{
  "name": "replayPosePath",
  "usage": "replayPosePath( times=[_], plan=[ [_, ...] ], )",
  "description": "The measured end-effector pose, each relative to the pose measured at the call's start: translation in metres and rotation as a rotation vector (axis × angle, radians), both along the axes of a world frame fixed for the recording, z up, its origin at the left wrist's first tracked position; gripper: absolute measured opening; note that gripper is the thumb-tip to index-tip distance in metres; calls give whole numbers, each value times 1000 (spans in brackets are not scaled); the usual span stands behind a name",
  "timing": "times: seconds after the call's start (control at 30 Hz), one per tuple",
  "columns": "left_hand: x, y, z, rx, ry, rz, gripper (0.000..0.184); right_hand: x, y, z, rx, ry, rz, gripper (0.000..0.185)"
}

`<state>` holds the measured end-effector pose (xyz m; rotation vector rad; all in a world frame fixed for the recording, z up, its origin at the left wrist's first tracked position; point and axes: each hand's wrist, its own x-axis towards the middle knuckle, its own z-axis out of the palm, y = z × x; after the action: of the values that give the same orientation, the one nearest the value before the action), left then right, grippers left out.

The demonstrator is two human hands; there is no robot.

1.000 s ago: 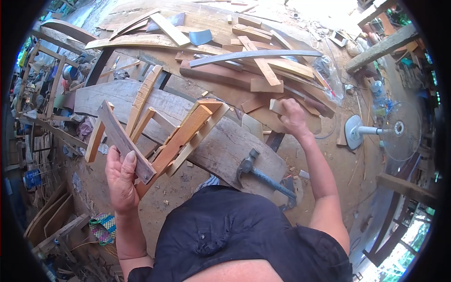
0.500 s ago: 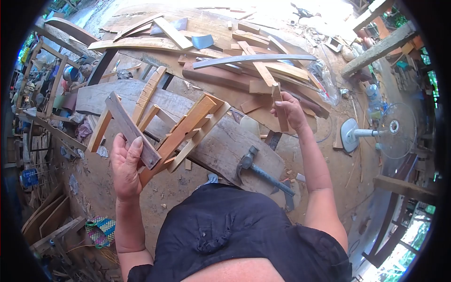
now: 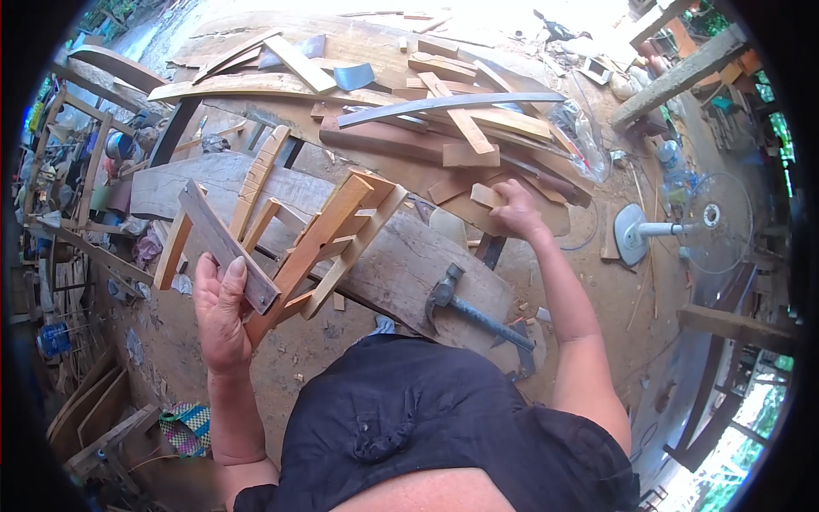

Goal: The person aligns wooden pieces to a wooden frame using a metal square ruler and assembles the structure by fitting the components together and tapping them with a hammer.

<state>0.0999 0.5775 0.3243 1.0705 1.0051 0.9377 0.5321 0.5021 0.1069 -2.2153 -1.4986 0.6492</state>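
Note:
A slatted wooden frame (image 3: 320, 247) is held up at the left by my left hand (image 3: 223, 311), its fingers closed around the lower end near a dark grey-brown strip (image 3: 226, 243). My right hand (image 3: 517, 209) is closed on a small wooden block (image 3: 486, 196), whose pale end sticks out to the left of the fingers. That hand is just below the pile of wooden pieces (image 3: 461, 115). A claw hammer (image 3: 478, 311) lies on the grey plank (image 3: 384, 256) between my two arms.
A fan (image 3: 682, 229) stands at the right, with a water bottle (image 3: 671, 158) behind it. Loose boards and a blue curved piece (image 3: 353, 77) lie at the back. A woven bag (image 3: 186, 427) is at the lower left. Wooden beams cross the right side.
The block in my right hand, upright half a second ago, has turned to point left, and that hand has shifted slightly left. My left hand and the frame have moved a little left.

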Motion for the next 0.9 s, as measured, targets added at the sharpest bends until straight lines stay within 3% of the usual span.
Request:
replayPosePath(
  times=[0.03, 0.13, 0.17, 0.23, 0.37, 0.53, 0.7, 0.9],
  plan=[
    [0, 0, -1, 6, -6, -6, 33, -1, -1, -10, 2, -157, 48, 42],
    [4, 0, 1, 28, 10, 7, 34, -3, -2, -19, 99, -239, 113, 47],
    [3, 0, 1, 32, 14, 0, 34, -2, 3, -20, 104, -236, 105, 47],
    [1, 1, 0, 44, 17, -14, 34, 2, 18, -15, 312, -30, -142, 60],
    [7, 2, 4, 47, 25, -5, 34, 7, 45, 2, 313, -153, -137, 72],
    [8, 2, 4, 40, 39, 4, 34, 13, 62, -16, 225, -120, -101, 71],
    [10, 4, 4, 42, 37, 16, 33, 31, 49, -10, 297, -125, 11, 49],
    [15, 5, 6, 31, 68, 107, 25, 48, 7, -5, 110, -258, -3, 50]
  ],
)
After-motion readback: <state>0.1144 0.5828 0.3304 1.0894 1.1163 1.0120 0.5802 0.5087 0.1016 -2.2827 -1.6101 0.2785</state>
